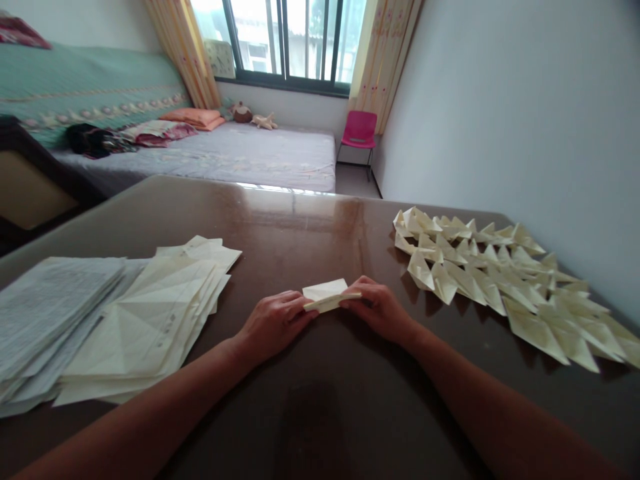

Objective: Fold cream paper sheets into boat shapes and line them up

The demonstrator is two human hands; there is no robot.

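Between my two hands, over the middle of the brown table, is a small folded piece of cream paper. My left hand pinches its left end, thumb in front and fingers behind. At the other end, my right hand grips the paper with thumb and fingers closed on it. The paper has an upright back flap and a folded strip along the front. Creased cream sheets lie stacked to the left of my left hand. Rows of folded paper boats stand to the right.
A pile of printed sheets lies at the table's left, beside the creased ones. Past the glossy table are a bed, a pink chair and a window. A white wall runs along the right.
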